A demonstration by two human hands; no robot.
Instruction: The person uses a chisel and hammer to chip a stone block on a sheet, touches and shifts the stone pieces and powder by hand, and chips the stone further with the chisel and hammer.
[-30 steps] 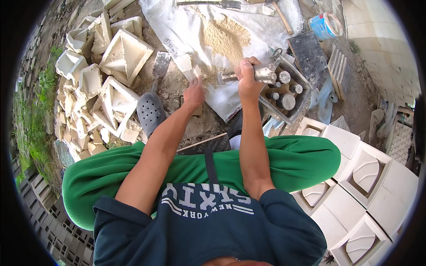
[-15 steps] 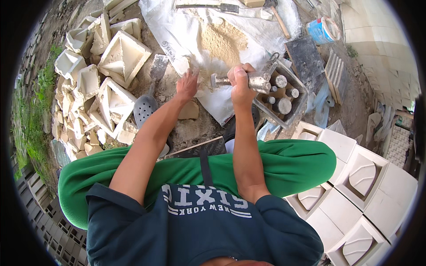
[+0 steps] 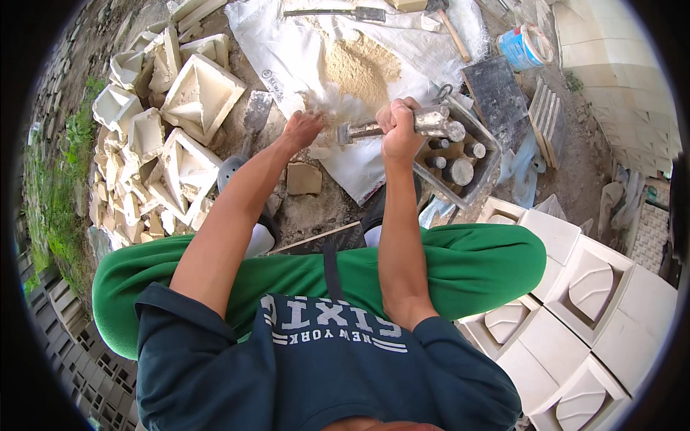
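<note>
My right hand (image 3: 398, 126) is wrapped round a short, plaster-crusted hand tool (image 3: 359, 131). The tool's flat, narrow end points left and its thick, whitish end sticks out to the right, over a box. My left hand (image 3: 303, 128) is empty, its fingers stretched toward the right just short of the tool's flat end. Pale dust blurs around those fingertips. Beyond both hands, a heap of beige powder (image 3: 359, 68) lies on a white plastic sheet (image 3: 259, 36). Below my left hand a flat beige chunk (image 3: 304, 178) rests on the ground.
Broken pale moulded pieces (image 3: 201, 97) are heaped at the left, beside a flat-bladed tool (image 3: 258, 109). A grey box (image 3: 471, 183) with several round-ended tools stands at the right. Farther off are a blue-and-white bucket (image 3: 523, 48) and a dark board (image 3: 494, 92). Pale hollow blocks (image 3: 589, 284) line the lower right.
My left hand has swung its fingers from pointing away to pointing right, and dust has risen by them. My right hand has shifted slightly right with the tool.
</note>
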